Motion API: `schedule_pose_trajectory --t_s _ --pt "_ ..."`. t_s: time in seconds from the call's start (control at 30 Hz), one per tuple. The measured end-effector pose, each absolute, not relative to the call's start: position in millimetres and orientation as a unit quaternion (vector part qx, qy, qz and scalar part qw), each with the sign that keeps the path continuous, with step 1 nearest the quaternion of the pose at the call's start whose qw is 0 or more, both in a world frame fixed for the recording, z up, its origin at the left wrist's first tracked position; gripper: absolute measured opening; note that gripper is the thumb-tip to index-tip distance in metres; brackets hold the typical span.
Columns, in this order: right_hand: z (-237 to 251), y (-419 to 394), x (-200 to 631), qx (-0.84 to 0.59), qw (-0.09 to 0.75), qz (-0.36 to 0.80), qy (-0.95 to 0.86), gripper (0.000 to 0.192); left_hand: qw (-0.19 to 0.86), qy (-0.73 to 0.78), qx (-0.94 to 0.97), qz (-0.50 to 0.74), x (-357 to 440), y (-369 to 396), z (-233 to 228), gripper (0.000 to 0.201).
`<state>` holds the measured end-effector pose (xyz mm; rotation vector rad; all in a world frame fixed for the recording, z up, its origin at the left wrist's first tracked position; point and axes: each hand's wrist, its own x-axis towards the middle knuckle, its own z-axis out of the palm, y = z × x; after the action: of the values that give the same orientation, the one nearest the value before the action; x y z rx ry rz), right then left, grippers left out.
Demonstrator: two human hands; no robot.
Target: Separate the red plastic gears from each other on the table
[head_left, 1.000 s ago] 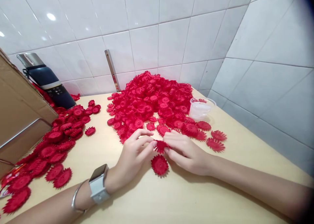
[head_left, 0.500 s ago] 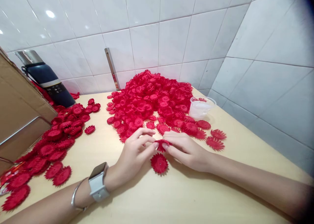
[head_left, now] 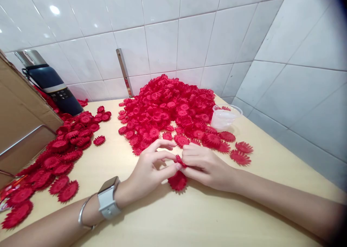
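Note:
My left hand (head_left: pixel 155 164) and my right hand (head_left: pixel 207 165) meet over the table, thumbs and fingers pinching one small red fringed fabric flower (head_left: pixel 179 161) between them. Most of that flower is covered by the fingertips. Right below it, a second red flower (head_left: pixel 177 182) lies flat on the table, its upper part hidden by my thumbs. Just beyond my fingers rises a big heap of the same red flowers (head_left: pixel 168 106). A watch (head_left: pixel 108 196) and a metal bangle sit on my left wrist.
A clear plastic cup (head_left: pixel 225 117) with whitish contents stands right of the heap. Loose flowers (head_left: pixel 240 156) lie near it. More flowers (head_left: pixel 61 158) spread along the left, beside a cardboard box (head_left: pixel 24 120) and a dark blue bottle (head_left: pixel 52 84). A tiled wall (head_left: pixel 162 41) bounds the back.
My fingers have closed further around the held flower, which now looks folded and more covered. My hands sit slightly lower, overlapping the flower on the table. The view has shifted a little.

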<state>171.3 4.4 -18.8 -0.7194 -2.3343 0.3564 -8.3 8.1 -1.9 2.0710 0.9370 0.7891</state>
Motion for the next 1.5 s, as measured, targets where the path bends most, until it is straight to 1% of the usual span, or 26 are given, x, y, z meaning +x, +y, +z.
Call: schedule_pose_trajectory --t_s 0.1,0.17,0.3,0.4,0.53,0.67,0.8,0.9,0.97,1.07,1.13,1.23,1.27,1.3,1.37,1.5 --pt "-20.0 4.3 171.0 -0.269 0.321 0.114 -0.901 0.028 0.394 0.358 0.791 0.300 -7.4 8.8 -0.5 0.006" --pt "-20.5 4.1 170.4 -0.267 0.316 0.106 -0.904 0.028 0.417 0.356 0.781 0.299 -6.7 8.7 0.8 0.010" --pt "-18.7 1.4 169.9 -0.281 0.306 0.119 -0.902 0.020 0.447 0.360 0.763 0.299 -6.1 8.5 3.0 0.012" --pt "-15.7 -0.6 170.7 -0.287 0.301 0.155 -0.896 0.017 0.430 0.364 0.767 0.305 -6.6 9.0 2.7 0.010" --pt "-14.5 1.1 170.8 -0.295 0.308 0.166 -0.889 0.027 0.388 0.368 0.785 0.313 -7.5 8.8 0.1 0.009" --pt "-17.1 3.0 170.9 -0.315 0.350 0.159 -0.868 0.028 0.363 0.378 0.783 0.334 -7.7 10.2 -3.0 0.012" --pt "-20.3 3.5 174.5 -0.453 0.410 0.156 -0.776 0.031 0.358 0.415 0.745 0.380 -8.3 15.7 -6.2 0.013" --pt "-21.3 5.8 175.9 -0.527 0.436 0.211 -0.698 0.032 0.358 0.424 0.732 0.395 -8.7 17.8 -7.6 0.013" --pt "-20.7 7.5 175.4 -0.545 0.456 0.245 -0.660 0.029 0.358 0.421 0.735 0.392 -8.7 17.0 -7.7 0.013" --pt "-18.3 7.6 173.6 -0.552 0.482 0.247 -0.634 0.017 0.348 0.414 0.746 0.389 -8.4 14.1 -6.8 0.012" --pt "-16.4 5.6 172.3 -0.511 0.452 0.236 -0.692 0.016 0.336 0.409 0.755 0.386 -8.0 12.1 -6.0 0.011" --pt "-14.7 2.2 170.0 -0.415 0.356 0.177 -0.818 0.015 0.329 0.398 0.770 0.376 -6.9 10.1 -4.9 0.011" --pt "-14.6 1.6 169.3 -0.399 0.336 0.152 -0.840 0.012 0.333 0.394 0.772 0.372 -6.5 9.8 -4.7 0.010" --pt "-14.7 1.4 168.7 -0.392 0.327 0.134 -0.849 0.012 0.339 0.391 0.771 0.371 -6.2 9.7 -4.6 0.010" --pt "-15.4 2.0 168.3 -0.390 0.330 0.125 -0.851 0.017 0.349 0.396 0.763 0.373 -5.8 10.0 -4.7 0.010" --pt "-15.8 3.5 169.7 -0.397 0.363 0.151 -0.829 0.021 0.349 0.412 0.752 0.379 -5.7 11.4 -5.7 0.016"
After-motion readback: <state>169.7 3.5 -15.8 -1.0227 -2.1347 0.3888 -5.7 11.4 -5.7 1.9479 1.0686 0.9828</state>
